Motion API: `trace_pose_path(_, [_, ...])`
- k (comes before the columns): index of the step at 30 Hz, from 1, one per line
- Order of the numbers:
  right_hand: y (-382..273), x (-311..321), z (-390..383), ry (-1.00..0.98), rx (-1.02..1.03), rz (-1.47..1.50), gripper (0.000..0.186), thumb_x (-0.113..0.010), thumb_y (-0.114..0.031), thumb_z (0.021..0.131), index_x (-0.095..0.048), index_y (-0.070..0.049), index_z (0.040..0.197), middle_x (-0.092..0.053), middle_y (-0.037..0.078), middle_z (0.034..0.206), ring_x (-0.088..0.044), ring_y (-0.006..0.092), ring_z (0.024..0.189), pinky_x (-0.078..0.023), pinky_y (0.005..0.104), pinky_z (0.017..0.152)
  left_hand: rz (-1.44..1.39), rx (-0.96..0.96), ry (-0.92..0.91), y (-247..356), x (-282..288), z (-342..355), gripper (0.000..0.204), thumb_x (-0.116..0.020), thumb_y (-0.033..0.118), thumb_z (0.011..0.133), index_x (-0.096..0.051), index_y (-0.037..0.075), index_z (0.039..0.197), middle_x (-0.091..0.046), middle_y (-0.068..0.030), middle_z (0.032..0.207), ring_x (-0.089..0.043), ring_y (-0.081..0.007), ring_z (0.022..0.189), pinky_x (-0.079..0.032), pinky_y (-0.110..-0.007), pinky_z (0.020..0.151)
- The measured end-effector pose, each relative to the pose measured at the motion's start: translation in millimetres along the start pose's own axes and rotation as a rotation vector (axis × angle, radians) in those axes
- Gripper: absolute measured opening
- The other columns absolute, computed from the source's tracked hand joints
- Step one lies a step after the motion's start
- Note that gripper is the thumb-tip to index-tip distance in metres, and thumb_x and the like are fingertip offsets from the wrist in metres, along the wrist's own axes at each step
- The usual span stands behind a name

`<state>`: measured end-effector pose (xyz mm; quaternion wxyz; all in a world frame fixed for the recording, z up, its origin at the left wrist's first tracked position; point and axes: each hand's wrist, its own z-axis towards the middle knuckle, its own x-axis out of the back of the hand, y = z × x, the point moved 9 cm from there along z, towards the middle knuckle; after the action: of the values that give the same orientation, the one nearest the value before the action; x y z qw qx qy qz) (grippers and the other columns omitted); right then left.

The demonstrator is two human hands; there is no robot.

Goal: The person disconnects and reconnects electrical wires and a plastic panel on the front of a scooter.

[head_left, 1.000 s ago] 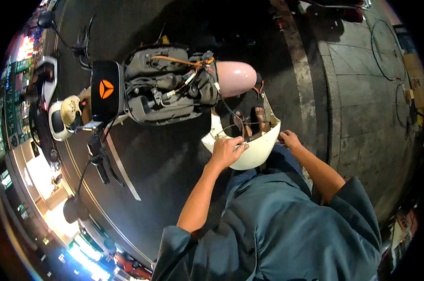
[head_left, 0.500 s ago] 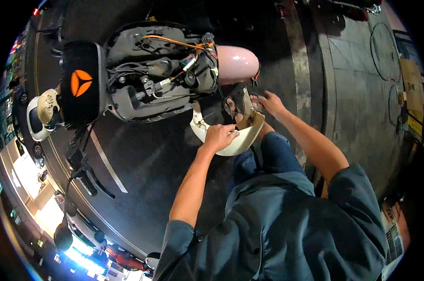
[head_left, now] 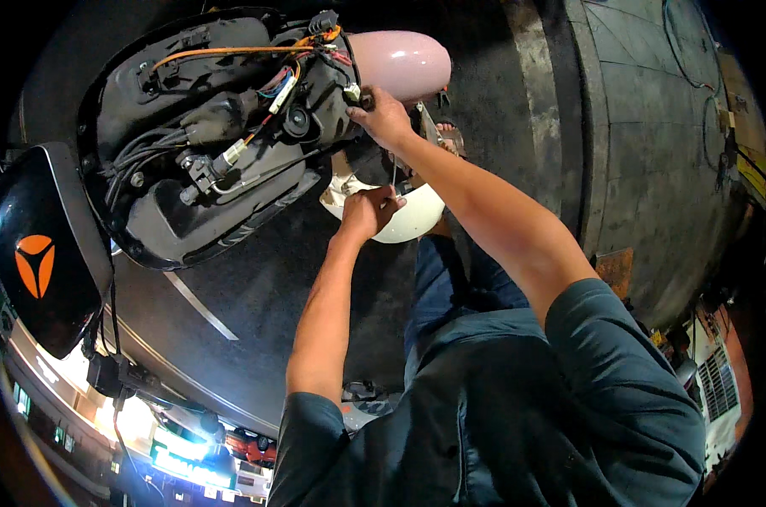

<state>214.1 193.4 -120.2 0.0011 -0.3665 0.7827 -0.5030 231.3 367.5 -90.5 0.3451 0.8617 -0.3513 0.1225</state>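
An electric scooter's rear lies open, its black inner frame (head_left: 188,211) showing orange, red and black wires (head_left: 256,59). A pale pink tail cover (head_left: 400,61) sits at its far end. My right hand (head_left: 381,114) reaches to the wiring beside that pink cover, fingers closed on a small part there; what it grips is too small to tell. My left hand (head_left: 368,211) is closed on the rim of a white curved body panel (head_left: 413,221) held below the frame. Thin wires run between the panel and the scooter.
The black seat (head_left: 36,253) with an orange emblem is tipped up at left. Dark ground with a white painted line (head_left: 201,306) lies below the scooter. A raised grey concrete kerb (head_left: 637,144) runs along the right. Lit shop fronts (head_left: 180,448) glow at lower left.
My head has moved closer to the scooter. My right hand left the white panel and rose to the wiring by the pink cover. My left hand stays on the panel.
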Motion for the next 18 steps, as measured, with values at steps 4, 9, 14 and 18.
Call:
trace_pose_path(4, [2,-4,4,0.007,-0.017,0.018,0.047,-0.073,-0.035,0.083,-0.063,-0.005,0.119,-0.065,0.021,0.114,-0.06,0.0387,0.11,-0.048,0.0465,0.093,-0.028,0.036,0.054,12,27,3,0.041,-0.065,0.047,0.089,-0.07,0.007,0.093,-0.07,-0.0185,0.084,-0.069,-0.0353,0.079,-0.051,-0.044,0.071])
trace_pose_path(9, [9,5,-4,-0.007,0.013,0.304,0.042,-0.069,-0.03,0.088,-0.062,-0.001,0.117,-0.068,0.021,0.101,-0.067,0.0335,0.095,-0.051,0.042,0.082,-0.156,-0.03,0.102,4,33,3,0.036,-0.067,0.041,0.087,-0.072,0.006,0.09,-0.069,-0.0176,0.079,-0.067,-0.035,0.075,-0.049,-0.043,0.069])
trace_pose_path(14, [7,20,-13,-0.15,-0.062,0.301,0.035,-0.06,-0.023,0.097,-0.057,0.004,0.118,-0.07,0.015,0.103,-0.066,0.022,0.09,-0.051,0.0356,0.08,-0.244,0.01,0.074,-14,25,20,0.029,-0.067,0.033,0.085,-0.073,0.005,0.091,-0.07,-0.0182,0.08,-0.066,-0.0351,0.073,-0.049,-0.042,0.068])
trace_pose_path(18, [-33,41,-14,-0.075,0.227,-0.055,0.034,-0.066,-0.025,0.092,-0.059,0.0,0.115,-0.069,0.019,0.098,-0.068,0.0322,0.091,-0.051,0.0412,0.079,-0.348,0.007,0.096,-41,40,36,0.035,-0.066,0.038,0.087,-0.074,0.007,0.1,-0.072,-0.0183,0.089,-0.068,-0.0341,0.079,-0.051,-0.043,0.075])
